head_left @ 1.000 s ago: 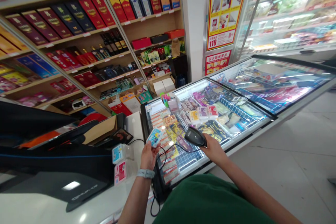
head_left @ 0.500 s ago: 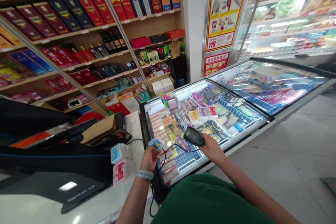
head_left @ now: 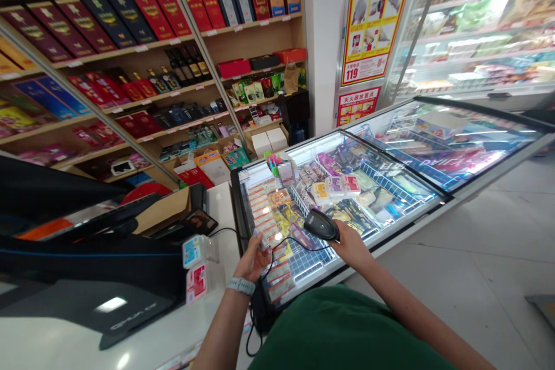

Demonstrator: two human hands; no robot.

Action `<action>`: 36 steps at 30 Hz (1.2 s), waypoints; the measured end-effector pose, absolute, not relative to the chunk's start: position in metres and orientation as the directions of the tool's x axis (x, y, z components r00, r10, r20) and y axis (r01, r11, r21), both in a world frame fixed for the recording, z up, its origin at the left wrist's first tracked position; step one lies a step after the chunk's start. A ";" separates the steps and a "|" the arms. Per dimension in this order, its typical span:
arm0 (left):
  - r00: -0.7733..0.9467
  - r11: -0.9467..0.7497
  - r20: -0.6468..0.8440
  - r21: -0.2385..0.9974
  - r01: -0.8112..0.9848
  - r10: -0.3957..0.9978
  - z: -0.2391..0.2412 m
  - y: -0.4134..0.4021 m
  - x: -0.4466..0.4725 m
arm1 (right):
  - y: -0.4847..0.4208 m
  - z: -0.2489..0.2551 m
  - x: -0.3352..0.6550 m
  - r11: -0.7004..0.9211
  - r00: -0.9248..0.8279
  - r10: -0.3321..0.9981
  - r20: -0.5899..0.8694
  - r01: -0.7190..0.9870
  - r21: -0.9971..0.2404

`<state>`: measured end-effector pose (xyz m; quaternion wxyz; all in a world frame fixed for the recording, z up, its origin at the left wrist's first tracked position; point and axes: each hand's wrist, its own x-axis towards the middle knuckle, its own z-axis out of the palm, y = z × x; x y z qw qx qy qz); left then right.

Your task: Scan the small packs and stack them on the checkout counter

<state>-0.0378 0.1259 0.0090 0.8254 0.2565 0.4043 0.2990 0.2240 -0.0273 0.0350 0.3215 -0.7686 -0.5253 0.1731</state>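
Observation:
My right hand (head_left: 347, 243) is wrapped round the handle of a black barcode scanner (head_left: 319, 224), its head pointing left above the freezer glass. A black cord (head_left: 289, 241) runs from it toward my left side. In my left hand (head_left: 254, 258), wearing a grey watch strap, I grip a small clear plastic box (head_left: 262, 239), turned so that it is mostly hidden by the fingers. To the left, a blue-labelled box (head_left: 193, 251) and a red-labelled box (head_left: 199, 282) rest on the white counter. Yellow (head_left: 319, 192), purple (head_left: 335, 186) and red (head_left: 351, 184) labelled boxes sit together on the glass.
Under the glass of the chest freezer (head_left: 427, 203) lie packaged goods in wire baskets. A dark checkout machine (head_left: 87, 277) fills the left side of the counter (head_left: 217, 324). Shelves (head_left: 243, 29) with boxed bottles stand behind. A brightly coloured item (head_left: 273, 163) lies on the freezer's far-left corner.
My left hand has turned the plastic box over, so its blue label no longer faces me. The scanner and my right hand stay almost in place.

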 end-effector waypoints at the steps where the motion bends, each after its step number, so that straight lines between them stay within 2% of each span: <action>1: 0.490 0.688 -0.514 0.665 -0.291 0.704 0.009 0.126 -0.037 | -0.028 0.035 0.224 -0.240 0.390 0.918 0.072 0.691 -0.682; 12: 0.513 0.766 -0.571 0.522 -0.376 0.641 0.026 0.129 -0.037 | -0.029 0.038 0.226 -0.262 0.399 0.915 0.058 0.697 -0.667; 19: 0.657 0.763 -0.419 0.502 -0.407 0.626 0.027 0.127 -0.039 | -0.028 0.037 0.227 -0.240 0.393 0.917 0.075 0.691 -0.682; 24: 0.695 0.772 -0.382 0.486 -0.411 0.610 0.027 0.128 -0.040 | -0.028 0.034 0.228 -0.238 0.390 0.917 0.080 0.696 -0.677; 30: 0.499 0.705 -0.499 0.534 -0.467 0.709 0.008 0.137 -0.036 | -0.028 0.037 0.228 -0.243 0.402 0.912 0.084 0.695 -0.677; 36: 0.362 0.675 -0.576 0.555 -0.486 0.733 0.002 0.138 -0.029 | -0.028 0.041 0.227 -0.241 0.400 0.913 0.081 0.688 -0.684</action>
